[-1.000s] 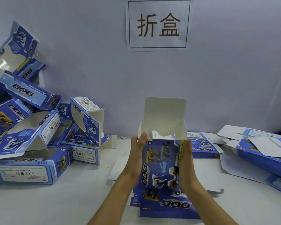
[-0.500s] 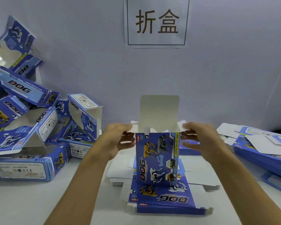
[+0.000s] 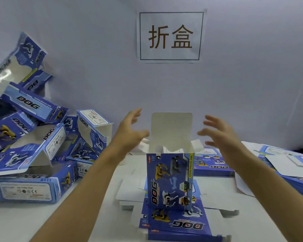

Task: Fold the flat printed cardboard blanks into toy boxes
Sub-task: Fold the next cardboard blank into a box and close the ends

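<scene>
A blue printed DOG toy box (image 3: 169, 180) stands upright in the middle of the table, on top of a stack of flat blanks (image 3: 175, 226). Its white top lid flap (image 3: 171, 130) points straight up and the small side flaps splay outward. My left hand (image 3: 129, 131) hovers to the left of the lid flap with fingers spread, touching nothing. My right hand (image 3: 217, 135) hovers to the right of it, fingers spread too, apart from the box.
Several folded blue boxes (image 3: 33, 145) lie heaped on the left against the wall. More flat blanks (image 3: 287, 165) lie stacked on the right and behind the box. A paper sign (image 3: 171, 35) hangs on the wall.
My hands went from gripping the box's sides, to its top side flaps, and have now lifted off and spread apart beside the lid flap. The box stays standing.
</scene>
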